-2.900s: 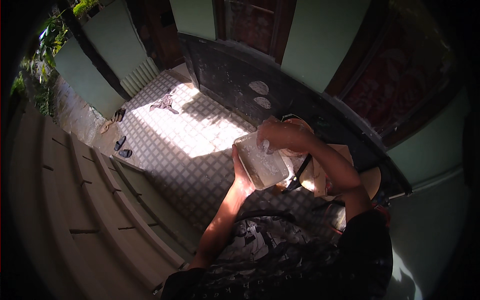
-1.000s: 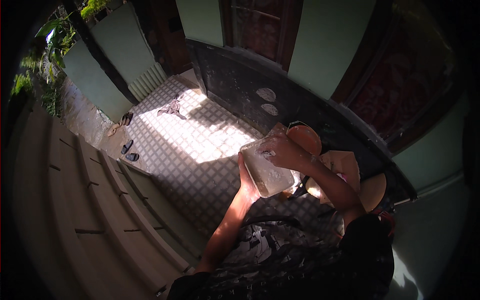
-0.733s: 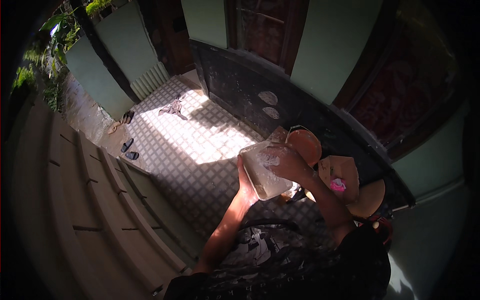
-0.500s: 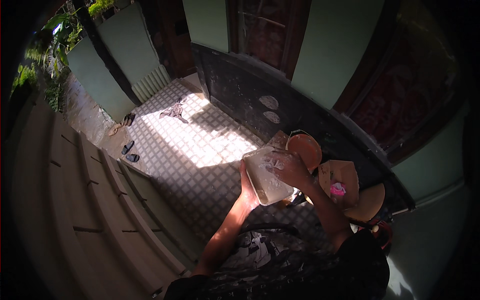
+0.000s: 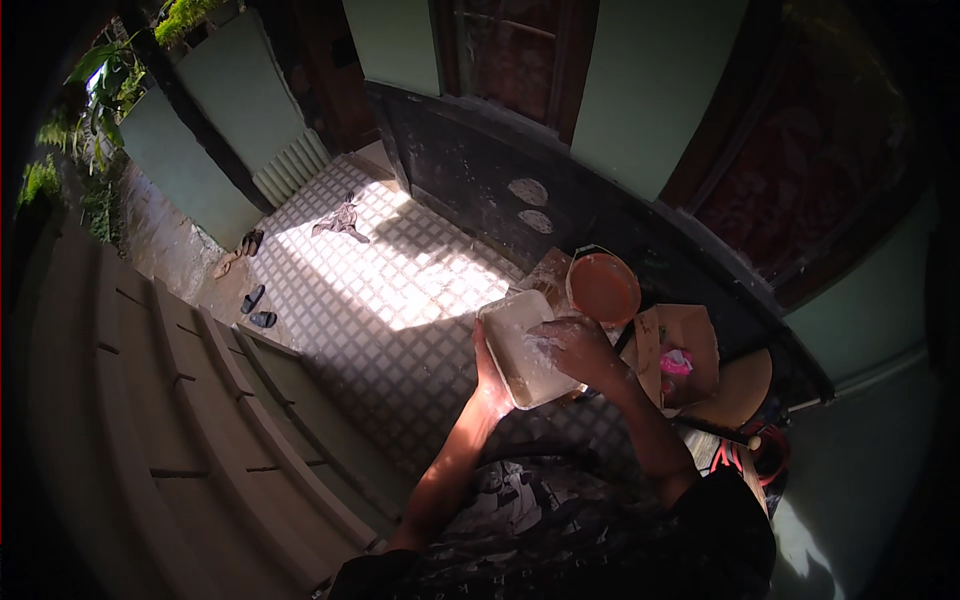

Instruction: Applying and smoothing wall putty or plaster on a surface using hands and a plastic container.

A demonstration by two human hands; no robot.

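One pale tray (image 5: 524, 366): left hand (image 5: 488, 382) holding, right hand (image 5: 577, 349) over it.

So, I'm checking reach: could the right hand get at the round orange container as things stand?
Probably yes: the right hand, at the pale tray, is close to the round orange container, whose top lies unobstructed; nothing visible blocks the way.

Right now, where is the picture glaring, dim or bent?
Head view: sunlight washes out part of the floor; head view: lines of the tan wall bow, and the corners go black; head view: the right hand at the tray is shaded, fine detail hard to read.
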